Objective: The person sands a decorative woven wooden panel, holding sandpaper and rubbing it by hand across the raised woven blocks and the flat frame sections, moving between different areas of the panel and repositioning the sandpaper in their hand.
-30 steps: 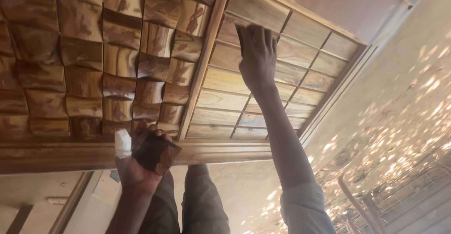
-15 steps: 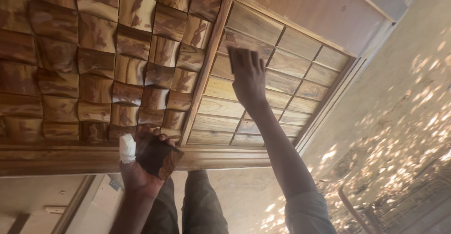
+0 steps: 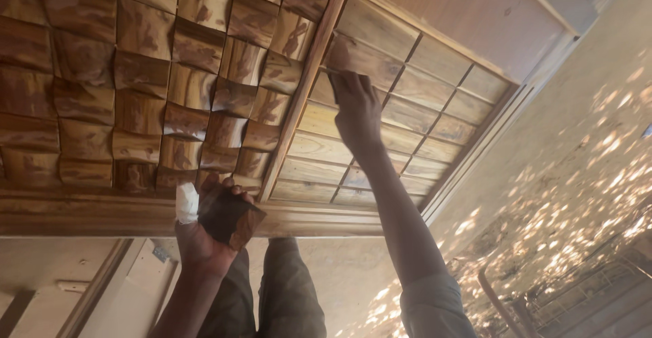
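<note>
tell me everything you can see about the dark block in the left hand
The dark block is a small, flat, roughly square pad, dark brown to black with a reddish-brown edge; its material cannot be told for sure. The left hand grips it from below, fingers curled over its top edge, a white wrapping on one finger beside it. It sits tilted against the lower edge of the carved wooden door panel, just above the plain bottom rail.

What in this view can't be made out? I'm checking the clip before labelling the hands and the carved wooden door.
- Head view: right hand is motion-blurred; whatever lies under its palm is hidden.
- Left hand covers part of the dark block.
- Wooden door is cut off at the top and left edges.
</note>
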Tool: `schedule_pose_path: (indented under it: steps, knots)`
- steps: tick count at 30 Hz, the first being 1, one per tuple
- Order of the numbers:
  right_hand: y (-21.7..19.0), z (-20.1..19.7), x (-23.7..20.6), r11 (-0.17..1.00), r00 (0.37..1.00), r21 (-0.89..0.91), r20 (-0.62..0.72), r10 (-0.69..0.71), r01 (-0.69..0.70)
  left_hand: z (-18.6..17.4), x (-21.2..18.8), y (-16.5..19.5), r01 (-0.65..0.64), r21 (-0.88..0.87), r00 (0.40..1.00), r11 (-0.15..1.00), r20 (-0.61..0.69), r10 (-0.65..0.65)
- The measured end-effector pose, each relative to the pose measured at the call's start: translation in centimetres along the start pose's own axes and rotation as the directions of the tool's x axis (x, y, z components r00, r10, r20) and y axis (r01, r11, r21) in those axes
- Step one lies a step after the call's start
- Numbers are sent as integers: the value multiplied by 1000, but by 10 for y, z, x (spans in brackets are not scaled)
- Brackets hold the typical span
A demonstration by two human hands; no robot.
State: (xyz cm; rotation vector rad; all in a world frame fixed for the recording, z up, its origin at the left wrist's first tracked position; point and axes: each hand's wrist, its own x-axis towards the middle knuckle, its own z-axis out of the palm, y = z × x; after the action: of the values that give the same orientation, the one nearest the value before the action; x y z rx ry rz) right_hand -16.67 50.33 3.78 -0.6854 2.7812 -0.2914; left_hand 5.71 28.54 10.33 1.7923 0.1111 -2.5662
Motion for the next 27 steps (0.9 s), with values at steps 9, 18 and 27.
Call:
schedule_pose_path:
  steps: [9,18,27]
  knots:
    - [0,24,0,995,991,-3,-80,103,-103,-10,1,-1,-7,0,1000,1000,-6,7]
    - [37,0,12,999,970,-55,-243,-14,0,-9,2,0,-10,37,1000,999,22,9]
    - [53,4,63,998,996,-43,-68,-55,53,-17,-1,1,-13,50,1000,999,-28,14]
